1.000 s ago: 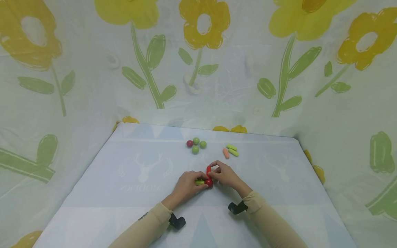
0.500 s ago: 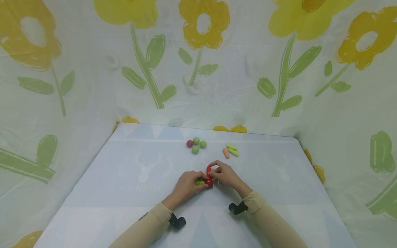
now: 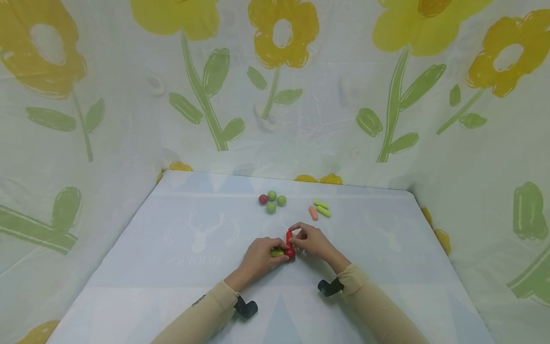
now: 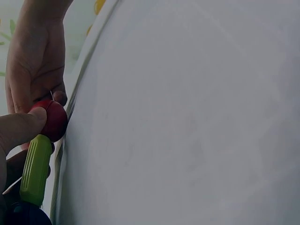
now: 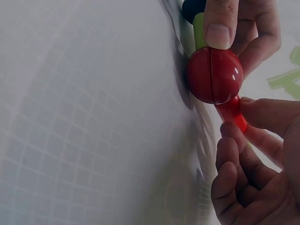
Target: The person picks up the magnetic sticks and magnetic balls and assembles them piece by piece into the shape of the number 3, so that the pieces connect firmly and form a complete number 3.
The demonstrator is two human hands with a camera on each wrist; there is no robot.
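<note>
My left hand (image 3: 258, 258) pinches a glossy red ball (image 5: 214, 75), with its thumb on the ball near a ribbed yellow-green rod (image 4: 35, 169). That rod joins the red ball at one end and meets a dark blue ball (image 4: 28, 215) at the other, partly cut off in the left wrist view. In my right hand (image 3: 315, 242), thumb and fingers grip a short red rod (image 3: 289, 235). One end of this rod touches the red ball, as the right wrist view shows; fingers cover part of it.
Farther back on the white table (image 3: 180, 277) lie a loose red ball (image 3: 263, 199) and three green balls (image 3: 270, 208). To their right are an orange rod (image 3: 313, 212) and two yellow-green rods (image 3: 323, 211). A flower-printed curtain (image 3: 318, 119) surrounds the table's back and sides.
</note>
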